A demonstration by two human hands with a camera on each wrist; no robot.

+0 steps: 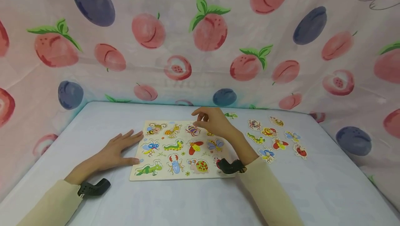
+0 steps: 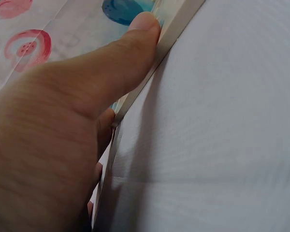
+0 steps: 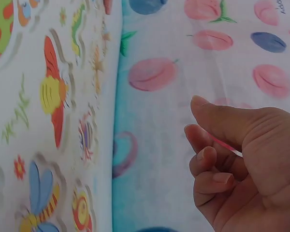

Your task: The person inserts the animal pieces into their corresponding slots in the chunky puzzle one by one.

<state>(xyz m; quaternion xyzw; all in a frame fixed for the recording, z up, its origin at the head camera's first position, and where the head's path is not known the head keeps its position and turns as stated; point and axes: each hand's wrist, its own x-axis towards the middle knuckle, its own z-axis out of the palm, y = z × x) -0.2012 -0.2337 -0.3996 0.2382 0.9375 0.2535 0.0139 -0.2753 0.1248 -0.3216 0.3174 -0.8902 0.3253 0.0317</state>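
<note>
A pale wooden puzzle board (image 1: 184,176) with cartoon insects lies flat on the table. My left hand (image 1: 117,151) rests at its left side, fingers spread. In the left wrist view the thumb (image 2: 135,48) touches the board's edge (image 2: 171,41). My right hand (image 1: 214,122) hovers over the far right part of the board, close to the purple striped bug (image 1: 192,130). Its fingers are loosely curled, with nothing seen between thumb and fingertips in the right wrist view, where the red-winged bug (image 3: 50,94) shows on the board. My right wrist partly covers the ladybug picture at the near right corner.
Right of the board lie several loose insect pieces, among them a ladybug piece (image 1: 300,151), a caterpillar piece (image 1: 255,138) and a red-winged piece (image 1: 280,144). A green piece (image 1: 231,115) lies behind my right hand. A fruit-print cloth (image 1: 175,90) hangs behind the white table (image 1: 156,205).
</note>
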